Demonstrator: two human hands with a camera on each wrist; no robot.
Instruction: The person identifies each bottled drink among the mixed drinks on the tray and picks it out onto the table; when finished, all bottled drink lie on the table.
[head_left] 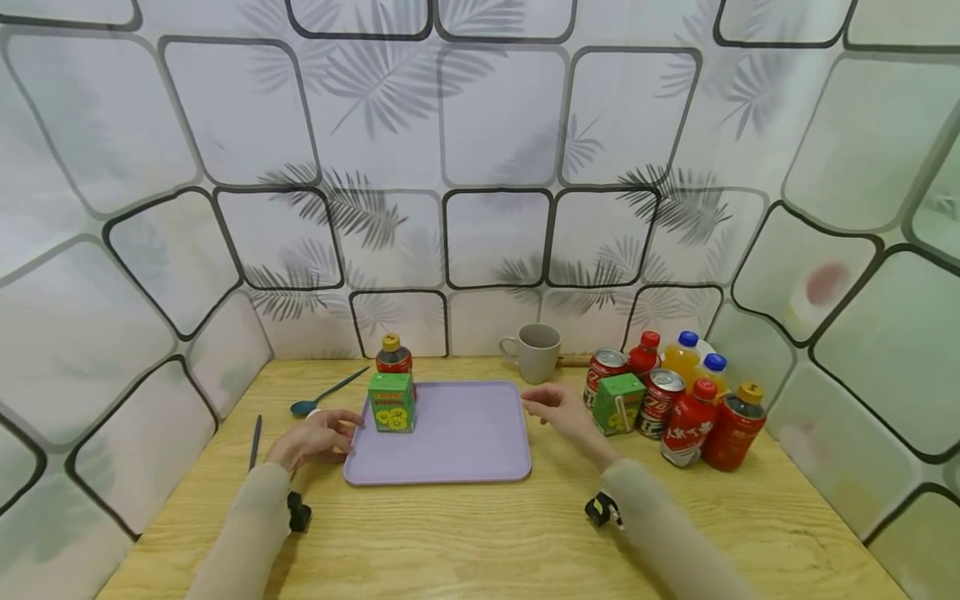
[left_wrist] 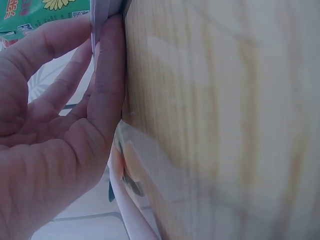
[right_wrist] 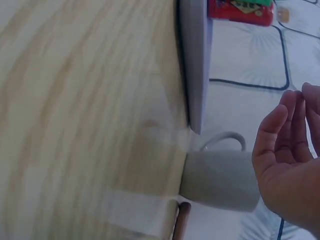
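A shallow lilac tray (head_left: pixel 472 433) lies on the wooden table, a green drink carton (head_left: pixel 393 407) with yellow flowers upright on its left part. My left hand (head_left: pixel 318 437) is at the tray's left edge. In the left wrist view, the tray edge (left_wrist: pixel 102 17) sits between the thumb and fingers of the left hand (left_wrist: pixel 65 100), which pinch it. Just off the tray's right edge hovers my right hand (head_left: pixel 562 410). The right wrist view has the right hand (right_wrist: pixel 290 150) apart from the tray, fingers loosely bent and holding nothing.
A dark-capped red bottle (head_left: pixel 393 358) stands behind the carton. Left are a blue spoon (head_left: pixel 306 407) and a dark stick (head_left: pixel 256 442). A grey mug (head_left: pixel 537 354) stands behind the tray. Cans, bottles and another green carton (head_left: pixel 617 404) crowd the right side. Patterned curtains surround the table.
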